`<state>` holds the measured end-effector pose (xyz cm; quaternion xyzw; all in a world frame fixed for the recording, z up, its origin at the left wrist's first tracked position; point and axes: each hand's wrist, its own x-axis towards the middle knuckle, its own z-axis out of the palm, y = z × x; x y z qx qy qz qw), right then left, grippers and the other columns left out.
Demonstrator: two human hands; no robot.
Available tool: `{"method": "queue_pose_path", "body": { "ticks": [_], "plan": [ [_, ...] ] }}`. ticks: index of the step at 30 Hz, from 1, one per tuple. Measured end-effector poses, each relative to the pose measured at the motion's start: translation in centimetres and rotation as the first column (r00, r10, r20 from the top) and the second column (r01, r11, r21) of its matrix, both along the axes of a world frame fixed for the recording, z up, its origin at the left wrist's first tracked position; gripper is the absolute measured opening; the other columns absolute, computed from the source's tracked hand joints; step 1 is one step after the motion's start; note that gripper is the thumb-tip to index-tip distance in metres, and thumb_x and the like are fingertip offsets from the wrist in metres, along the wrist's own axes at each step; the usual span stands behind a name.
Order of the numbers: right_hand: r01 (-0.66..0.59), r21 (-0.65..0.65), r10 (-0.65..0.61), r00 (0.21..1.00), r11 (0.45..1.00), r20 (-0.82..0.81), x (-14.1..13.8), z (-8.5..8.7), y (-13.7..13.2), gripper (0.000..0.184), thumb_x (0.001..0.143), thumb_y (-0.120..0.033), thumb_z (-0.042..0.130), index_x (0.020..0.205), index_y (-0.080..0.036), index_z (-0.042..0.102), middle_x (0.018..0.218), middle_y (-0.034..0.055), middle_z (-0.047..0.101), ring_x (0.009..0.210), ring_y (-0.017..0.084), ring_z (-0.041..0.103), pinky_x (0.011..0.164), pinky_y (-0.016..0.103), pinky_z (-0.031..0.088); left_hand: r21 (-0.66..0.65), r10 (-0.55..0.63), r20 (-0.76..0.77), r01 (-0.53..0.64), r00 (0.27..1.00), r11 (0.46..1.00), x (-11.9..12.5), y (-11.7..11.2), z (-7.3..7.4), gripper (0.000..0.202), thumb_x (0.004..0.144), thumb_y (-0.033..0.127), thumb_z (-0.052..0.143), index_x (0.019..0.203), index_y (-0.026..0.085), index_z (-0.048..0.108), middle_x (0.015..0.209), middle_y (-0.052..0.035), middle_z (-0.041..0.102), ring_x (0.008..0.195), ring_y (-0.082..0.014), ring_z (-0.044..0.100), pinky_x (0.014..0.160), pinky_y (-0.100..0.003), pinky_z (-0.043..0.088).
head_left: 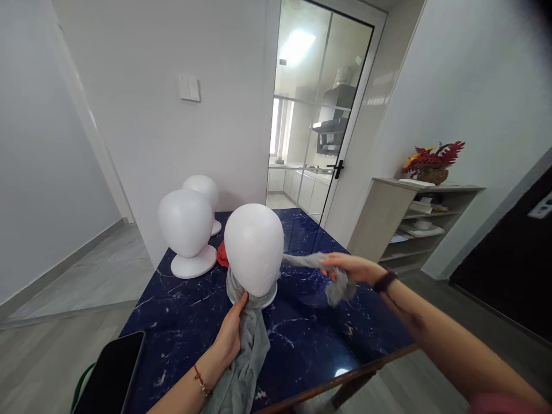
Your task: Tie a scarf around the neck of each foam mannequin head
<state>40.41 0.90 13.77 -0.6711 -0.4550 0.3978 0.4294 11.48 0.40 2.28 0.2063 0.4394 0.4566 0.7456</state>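
Observation:
A white foam mannequin head stands upright on the dark blue marbled table. A thin grey scarf wraps round its neck, with one end hanging down in front over the table's near side. My left hand is closed on the scarf at the front of the neck, thumb uppermost. Out to the right, my right hand grips the other stretch of scarf, which runs taut from behind the neck; its loose tip dangles below the fingers.
Two more foam heads, a nearer one and a farther one, stand at the back left. Some red cloth shows behind the middle head. A black phone lies at the left edge. A shelf unit is at right.

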Motion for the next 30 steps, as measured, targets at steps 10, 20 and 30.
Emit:
{"method": "queue_pose_path", "body": {
  "ticks": [10, 20, 30],
  "plan": [
    [-0.447, 0.04, 0.433, 0.834, 0.894, -0.342, -10.5, -10.9, -9.5, 0.043, 0.08, -0.051, 0.057, 0.103, -0.016, 0.061, 0.074, 0.0035, 0.065, 0.059, 0.012, 0.055, 0.057, 0.024, 0.042, 0.08, -0.071, 0.013, 0.07, 0.997, 0.994, 0.3, -0.3, -0.1, 0.04, 0.078, 0.036, 0.066, 0.11, 0.013, 0.063, 0.101, -0.0124, 0.072, 0.09, -0.0238, 0.068, 0.082, -0.033, 0.054],
    [-0.369, 0.197, 0.407, 0.888, 0.908, -0.214, -14.8, -14.0, -7.1, 0.04, 0.084, -0.054, 0.05, 0.077, -0.015, 0.057, 0.068, 0.0019, 0.06, 0.063, 0.014, 0.053, 0.063, 0.026, 0.041, 0.241, -0.21, -0.341, 0.301, 0.916, 0.923, -1.7, -0.8, 0.5, 0.035, 0.061, 0.024, 0.074, 0.092, 0.011, 0.065, 0.08, -0.0104, 0.072, 0.068, -0.0229, 0.067, 0.07, -0.034, 0.052],
    [-0.353, 0.14, 0.379, 0.839, 0.925, -0.39, -14.5, -14.4, -6.9, 0.047, 0.08, -0.061, 0.051, 0.087, -0.015, 0.057, 0.069, 0.0038, 0.064, 0.059, 0.013, 0.053, 0.059, 0.025, 0.041, 0.226, -0.071, -0.687, 0.306, 0.723, 0.925, -6.3, 0.1, 0.6, 0.017, 0.067, 0.028, 0.067, 0.078, 0.015, 0.066, 0.075, -0.005, 0.07, 0.083, -0.0272, 0.065, 0.079, -0.034, 0.048]
  ]
}}
